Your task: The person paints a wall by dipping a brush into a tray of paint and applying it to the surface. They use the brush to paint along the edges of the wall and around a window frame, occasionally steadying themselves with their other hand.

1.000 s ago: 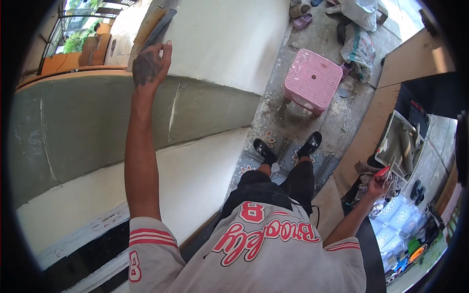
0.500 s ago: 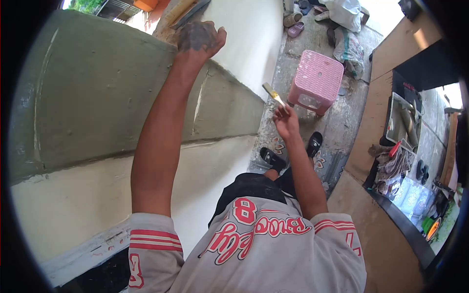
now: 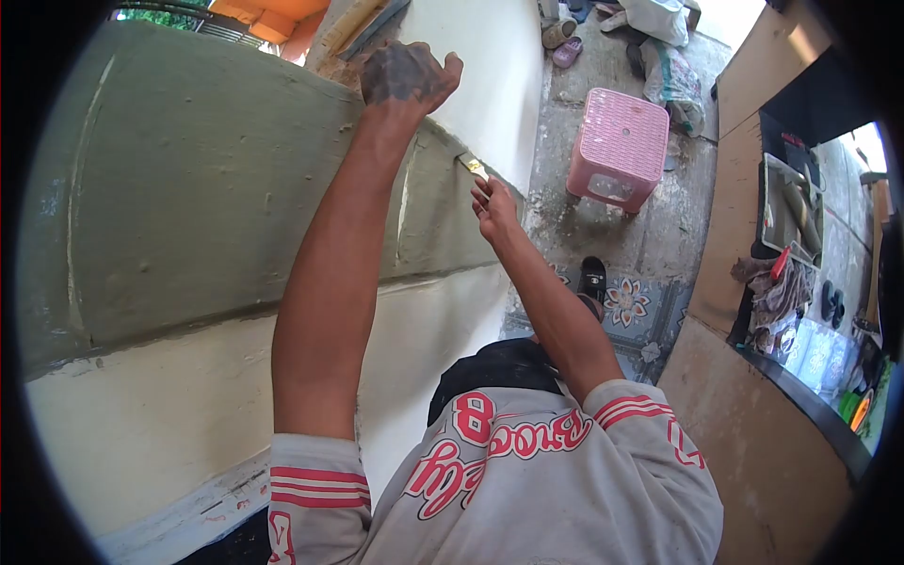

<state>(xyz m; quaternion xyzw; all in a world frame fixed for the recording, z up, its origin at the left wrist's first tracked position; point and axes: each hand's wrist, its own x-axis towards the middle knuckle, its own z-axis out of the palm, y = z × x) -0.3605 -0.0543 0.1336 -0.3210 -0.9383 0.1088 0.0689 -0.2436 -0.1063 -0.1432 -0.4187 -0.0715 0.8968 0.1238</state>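
My right hand (image 3: pixel 496 209) pinches the handle of a small flat paintbrush (image 3: pixel 476 169). The bristles meet the right end of the grey-green wall band (image 3: pixel 217 179), close to its border with the white wall section (image 3: pixel 476 71). Farther up and left, my left hand (image 3: pixel 410 77) is curled at the upper edge of the band, with dark stains over its back and the thumb sticking out. Its fingertips are hidden, and what they grip cannot be made out. Below the band runs a cream wall surface (image 3: pixel 179 386).
A pink plastic stool (image 3: pixel 621 141) stands on the paint-spotted floor to the right. Shoes (image 3: pixel 565 47) and plastic bags (image 3: pixel 673 89) lie behind it. Along the right side runs a brown board partition (image 3: pixel 725 386), with a rag (image 3: pixel 777 292) hanging over it. Wooden pieces (image 3: pixel 353 33) sit beside my left hand.
My right hand has carried the paintbrush up and left, from above the floor to the wall band. The view has shifted slightly; my left hand keeps its curled pose at the wall's edge.
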